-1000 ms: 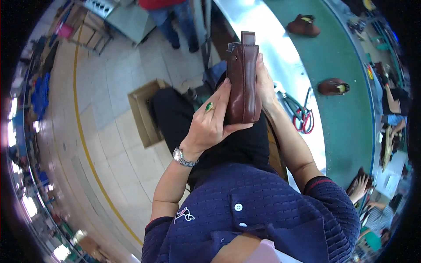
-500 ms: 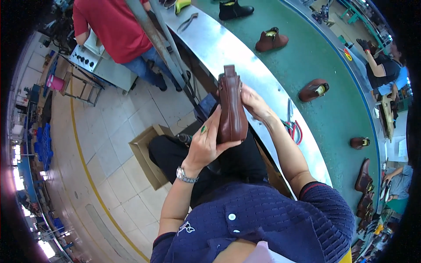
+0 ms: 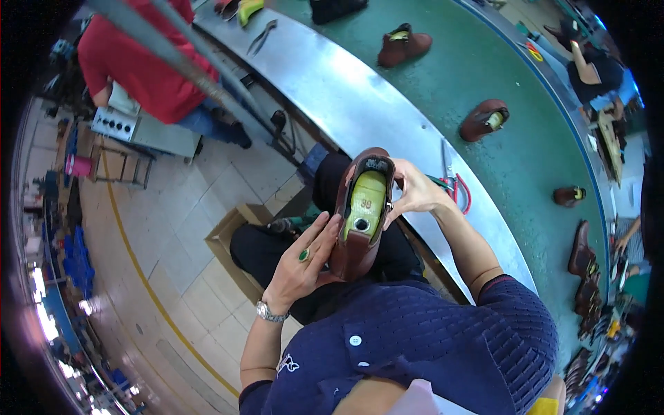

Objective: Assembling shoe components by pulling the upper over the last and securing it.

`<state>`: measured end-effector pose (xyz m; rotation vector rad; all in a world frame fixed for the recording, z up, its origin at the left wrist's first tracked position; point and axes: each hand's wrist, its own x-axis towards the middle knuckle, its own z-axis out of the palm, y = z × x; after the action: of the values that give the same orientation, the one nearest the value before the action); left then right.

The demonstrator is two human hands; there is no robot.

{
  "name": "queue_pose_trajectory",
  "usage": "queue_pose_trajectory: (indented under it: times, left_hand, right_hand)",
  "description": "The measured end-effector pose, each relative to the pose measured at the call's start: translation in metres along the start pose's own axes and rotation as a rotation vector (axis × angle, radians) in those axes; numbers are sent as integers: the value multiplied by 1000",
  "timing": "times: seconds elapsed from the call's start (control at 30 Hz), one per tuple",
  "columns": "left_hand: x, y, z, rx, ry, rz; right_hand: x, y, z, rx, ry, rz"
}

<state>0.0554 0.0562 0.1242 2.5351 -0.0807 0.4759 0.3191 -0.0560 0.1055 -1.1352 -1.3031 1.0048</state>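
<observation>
Plainly, the brown leather ankle boot (image 3: 353,259) is up in the air above the person's lap, between two bare hands, its opening turned up toward the wearer's view and its back strip at the near end. The left hand (image 3: 299,273), slightly curled with nearly straight fingers, holds the boot's left side, its thumb mostly out of sight; the right hand (image 3: 418,191) is curved around the upper right edge, thumb by the rim and fingers largely hidden behind the leather. For steady holding and turning, it would seem best to spread the pressure through flat fingers, evenly from both sides, since smooth leather like this probably marks or creases under a hard pinch. The green-stoned ring (image 3: 304,255) on the left hand is best kept off the surface, and a thumb clear of the opening would leave the inside easier to see. As for containers, the boot is filled by a yellow-green shoe last (image 3: 370,183) with a round, dark hole (image 3: 361,224) near the back strip. On the green work surface (image 3: 443,90) beyond the silvery metal desk (image 3: 325,76), another brown boot (image 3: 476,126) shows yellowish material in its opening. An open cardboard box (image 3: 223,249) stands on the tiled floor (image 3: 173,235) beside the person's left leg; its contents cannot be made out.
</observation>
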Motion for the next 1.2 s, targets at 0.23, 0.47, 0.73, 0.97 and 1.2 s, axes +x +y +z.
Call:
queue_pose_trajectory:
  times: [0.23, 0.47, 0.73, 0.97, 1.2]
  left_hand:
    - [28, 2, 23, 19, 195, -126]
    - [31, -2, 36, 15, 100, -117]
    - [16, -3, 47, 42, 146, -342]
    - [11, 1, 44, 68, 156, -294]
    - [17, 4, 23, 82, 243, -315]
  right_hand:
    - [-117, 8, -23, 94, 820, 330]
    - [-240, 46, -168, 571, 1750, 284]
    - [-210, 71, -194, -1144, 1487, 483]
    - [-127, 81, -183, -1082, 1320, 442]
    - [-68, -68, -134, -283, 1061, 64]
